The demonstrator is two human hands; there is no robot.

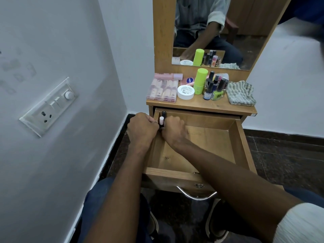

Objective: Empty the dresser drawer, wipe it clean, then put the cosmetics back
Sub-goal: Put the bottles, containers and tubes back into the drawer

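The wooden drawer (238,144) stands pulled out, its floor bare apart from the far left corner. There a pink-capped tube (161,120) and a black tube (164,114) stand upright. My left hand (142,128) and my right hand (172,129) close around them from either side; which hand grips which tube is hidden by the fingers. On the dresser top (198,105) sit a clear case of pink tubes (162,90), a white jar (185,92), a green cylinder (200,81), several nail polish bottles (214,88) and a striped cloth (241,92).
A mirror (219,32) rises behind the dresser top and reflects a person. A white wall with a switch panel (50,106) runs along the left. The drawer's metal handle (196,195) curves above my knees. Dark floor lies to the right.
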